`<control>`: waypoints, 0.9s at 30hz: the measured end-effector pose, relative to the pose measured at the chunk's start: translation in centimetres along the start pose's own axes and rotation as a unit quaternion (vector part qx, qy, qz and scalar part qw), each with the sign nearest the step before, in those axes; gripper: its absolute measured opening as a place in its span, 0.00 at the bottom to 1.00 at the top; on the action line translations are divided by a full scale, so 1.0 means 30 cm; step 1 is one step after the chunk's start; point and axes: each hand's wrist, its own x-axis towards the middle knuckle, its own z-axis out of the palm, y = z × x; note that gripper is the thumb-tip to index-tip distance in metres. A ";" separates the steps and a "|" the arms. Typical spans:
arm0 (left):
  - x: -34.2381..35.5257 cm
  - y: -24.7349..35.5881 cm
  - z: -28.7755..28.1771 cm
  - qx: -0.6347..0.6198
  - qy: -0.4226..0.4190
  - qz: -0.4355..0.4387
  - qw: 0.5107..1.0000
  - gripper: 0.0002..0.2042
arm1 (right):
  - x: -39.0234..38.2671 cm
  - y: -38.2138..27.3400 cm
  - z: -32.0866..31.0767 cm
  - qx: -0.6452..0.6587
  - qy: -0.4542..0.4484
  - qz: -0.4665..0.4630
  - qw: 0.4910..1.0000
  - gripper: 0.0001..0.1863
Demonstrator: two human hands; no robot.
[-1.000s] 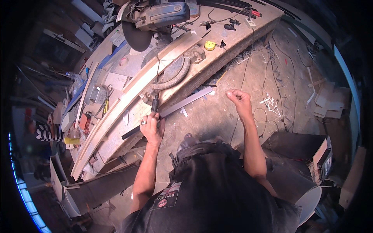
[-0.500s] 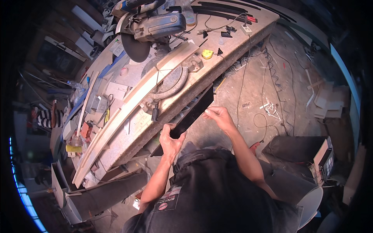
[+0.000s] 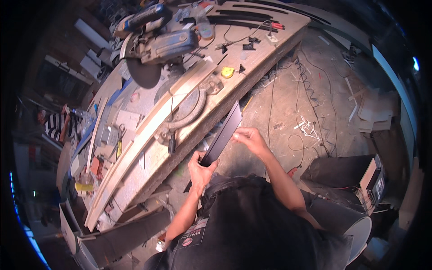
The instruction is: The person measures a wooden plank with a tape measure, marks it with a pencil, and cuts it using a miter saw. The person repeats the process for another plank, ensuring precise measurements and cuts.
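Note:
A long, flat black strip, perhaps a profile (image 3: 220,140), slants up and away in front of my body, beside the bench edge. My left hand (image 3: 200,171) grips its near end, thumb on one side and fingers on the other. At the strip's right edge is my right hand (image 3: 250,139), thumb and forefinger pinched together. Whether those fingertips touch the strip or hold something small cannot be made out. A mitre saw (image 3: 168,47) with a dark round blade stands on the workbench (image 3: 155,168), behind a long pale wooden fence (image 3: 153,117).
On the bench lie a yellow tape measure (image 3: 227,72), small black offcuts (image 3: 249,46), long black strips (image 3: 243,18) and a power socket (image 3: 271,39). Cables (image 3: 270,103) and scraps cover the floor at right. Dark panelled boxes (image 3: 335,173) flank me. A person in stripes (image 3: 54,123) is at far left.
The black strip has turned in my left hand, so its broad face now catches light. My right hand has come slightly left, nearer its edge. The whole view has shifted a little.

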 end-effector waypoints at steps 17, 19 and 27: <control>0.413 0.366 0.678 -0.086 -0.070 0.157 0.981 0.19 | 0.157 -0.205 -0.543 0.028 0.323 0.007 0.946 0.13; 0.502 0.397 0.764 -0.073 -0.086 0.149 0.982 0.20 | 0.219 -0.226 -0.636 0.019 0.340 0.006 0.940 0.14; 0.681 0.403 0.959 -0.072 -0.028 0.093 0.993 0.31 | 0.511 -0.259 -0.920 -0.067 0.437 0.063 0.895 0.23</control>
